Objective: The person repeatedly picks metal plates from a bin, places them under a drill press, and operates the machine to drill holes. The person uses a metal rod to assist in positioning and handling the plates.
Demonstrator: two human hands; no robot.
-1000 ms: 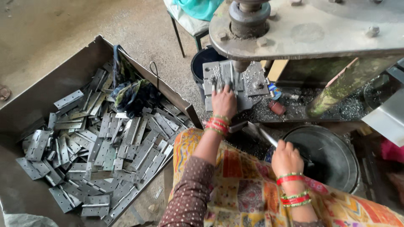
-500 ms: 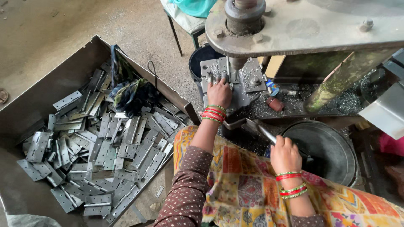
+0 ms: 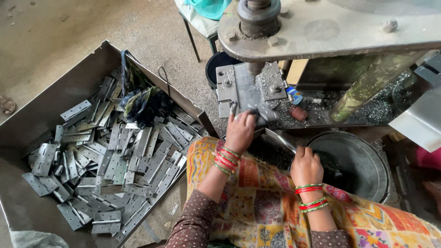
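Note:
My left hand (image 3: 240, 132) is in front of the press's die plate (image 3: 239, 85), its fingers closed on a grey metal hinge (image 3: 265, 115) just below the plate. The press ram (image 3: 258, 16) stands above the plate. My right hand (image 3: 306, 167) rests at the rim of a round dark pan (image 3: 363, 160), closed around the end of a metal bar (image 3: 278, 138) that slants up to the left. Both wrists carry red and green bangles. A patterned cloth (image 3: 271, 206) covers my lap.
A large metal tray (image 3: 55, 96) on the left holds several loose grey hinges (image 3: 115, 170) and a dark bundled cloth (image 3: 142, 103). A black bucket (image 3: 217, 64) and a stool leg (image 3: 193, 39) stand behind the press. Metal shavings (image 3: 372, 110) lie on the machine bed.
My left hand has drawn back from the die plate toward me, now with a hinge in its fingers. My right hand has stayed at the bar by the pan.

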